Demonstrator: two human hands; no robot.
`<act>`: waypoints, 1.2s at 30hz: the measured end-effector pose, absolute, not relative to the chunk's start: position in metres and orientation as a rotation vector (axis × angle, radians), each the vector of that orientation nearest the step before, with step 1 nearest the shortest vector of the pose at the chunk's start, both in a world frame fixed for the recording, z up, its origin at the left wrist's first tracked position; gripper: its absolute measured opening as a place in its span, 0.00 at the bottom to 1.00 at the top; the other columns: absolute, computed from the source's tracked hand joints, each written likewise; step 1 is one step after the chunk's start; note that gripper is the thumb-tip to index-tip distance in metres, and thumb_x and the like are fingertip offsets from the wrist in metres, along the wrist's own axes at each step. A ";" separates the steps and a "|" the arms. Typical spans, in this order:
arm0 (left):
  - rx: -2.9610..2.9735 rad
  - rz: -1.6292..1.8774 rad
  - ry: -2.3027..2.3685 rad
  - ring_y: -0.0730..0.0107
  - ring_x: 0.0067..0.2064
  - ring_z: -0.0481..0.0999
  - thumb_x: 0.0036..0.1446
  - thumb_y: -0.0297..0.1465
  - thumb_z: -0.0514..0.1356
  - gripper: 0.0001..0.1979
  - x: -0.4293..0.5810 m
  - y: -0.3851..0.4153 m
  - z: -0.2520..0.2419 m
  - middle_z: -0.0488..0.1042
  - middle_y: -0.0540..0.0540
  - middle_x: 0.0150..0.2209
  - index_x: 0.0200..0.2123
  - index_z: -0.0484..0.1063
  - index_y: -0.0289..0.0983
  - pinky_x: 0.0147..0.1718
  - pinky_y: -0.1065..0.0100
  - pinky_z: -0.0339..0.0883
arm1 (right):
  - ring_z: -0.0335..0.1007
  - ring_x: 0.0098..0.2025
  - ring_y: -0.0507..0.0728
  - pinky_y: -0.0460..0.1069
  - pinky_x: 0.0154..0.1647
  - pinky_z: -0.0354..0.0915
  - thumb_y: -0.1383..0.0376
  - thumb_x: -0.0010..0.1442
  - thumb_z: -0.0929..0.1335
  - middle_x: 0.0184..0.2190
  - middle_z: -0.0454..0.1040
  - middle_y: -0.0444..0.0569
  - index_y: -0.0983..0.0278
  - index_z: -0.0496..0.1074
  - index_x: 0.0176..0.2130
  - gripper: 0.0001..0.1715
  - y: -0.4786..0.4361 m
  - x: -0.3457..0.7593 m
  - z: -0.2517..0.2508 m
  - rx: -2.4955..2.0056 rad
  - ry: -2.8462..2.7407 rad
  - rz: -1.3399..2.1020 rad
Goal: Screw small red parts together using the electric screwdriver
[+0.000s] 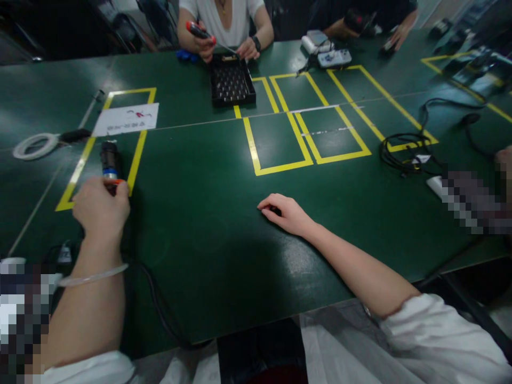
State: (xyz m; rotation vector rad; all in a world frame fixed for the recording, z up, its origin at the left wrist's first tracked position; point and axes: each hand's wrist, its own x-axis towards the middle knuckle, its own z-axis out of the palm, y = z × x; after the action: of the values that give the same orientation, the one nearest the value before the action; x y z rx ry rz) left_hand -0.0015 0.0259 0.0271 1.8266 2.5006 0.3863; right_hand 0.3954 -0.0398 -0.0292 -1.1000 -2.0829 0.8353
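My left hand (102, 205) is closed around a black cylindrical tool (110, 159) with a blue ring and an orange part near the thumb. The tool points away from me, inside a long yellow tape outline (138, 157) on the left. Much of its grip is hidden by my fingers. My right hand (286, 213) rests on the green table (208, 224), fingers curled toward the thumb. A dark spot shows between them; I cannot tell whether it is a small object or shadow. A white printed sheet (126, 120) lies just beyond the tool.
Opposite, a person holds a red-and-black screwdriver (200, 33) over a black tray (233, 80) of small shiny parts. Yellow tape outlines (284, 164) mark the middle. Black cable (400, 154) lies coiled at right, a white coil (36, 146) at left. Another cable (156, 298) runs near my left arm.
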 end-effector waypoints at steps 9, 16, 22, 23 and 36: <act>1.807 0.533 1.170 0.65 0.41 0.77 0.63 0.41 0.55 0.23 0.163 0.003 0.016 0.78 0.42 0.40 0.54 0.72 0.32 0.45 0.63 0.69 | 0.74 0.37 0.52 0.49 0.44 0.69 0.66 0.63 0.67 0.37 0.78 0.46 0.62 0.69 0.51 0.15 -0.040 0.395 -0.032 -1.026 -1.811 1.125; 1.616 0.495 0.849 0.70 0.36 0.74 0.64 0.38 0.56 0.33 0.191 -0.010 -0.006 0.72 0.47 0.34 0.68 0.54 0.32 0.41 0.65 0.69 | 0.72 0.34 0.52 0.48 0.38 0.68 0.63 0.63 0.68 0.34 0.77 0.46 0.63 0.69 0.48 0.13 -0.040 0.393 -0.034 -0.969 -1.774 1.197; 1.562 0.558 0.891 0.69 0.37 0.74 0.66 0.40 0.52 0.28 0.187 -0.010 -0.012 0.73 0.45 0.36 0.65 0.61 0.32 0.42 0.64 0.69 | 0.72 0.33 0.51 0.47 0.36 0.67 0.63 0.63 0.69 0.34 0.77 0.46 0.63 0.69 0.44 0.10 -0.041 0.392 -0.031 -0.982 -1.743 1.213; 1.547 0.566 0.892 0.68 0.37 0.74 0.66 0.40 0.52 0.27 0.187 -0.010 -0.012 0.73 0.45 0.36 0.64 0.61 0.32 0.42 0.64 0.69 | 0.72 0.33 0.51 0.47 0.36 0.67 0.63 0.62 0.69 0.34 0.77 0.45 0.63 0.69 0.44 0.10 -0.041 0.393 -0.031 -0.992 -1.742 1.210; 1.449 0.545 0.842 0.70 0.36 0.74 0.61 0.41 0.61 0.17 0.185 -0.005 -0.017 0.75 0.45 0.35 0.43 0.70 0.32 0.41 0.66 0.67 | 0.71 0.34 0.52 0.47 0.36 0.67 0.63 0.63 0.69 0.34 0.75 0.45 0.61 0.70 0.45 0.10 -0.040 0.396 -0.039 -0.990 -1.758 1.123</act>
State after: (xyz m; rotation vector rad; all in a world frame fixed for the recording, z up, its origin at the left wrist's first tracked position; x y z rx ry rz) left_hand 0.1854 -0.0055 -0.0172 1.4490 0.8420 0.5448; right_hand 0.3956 -0.0398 -0.0392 -0.9900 -1.7581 1.1232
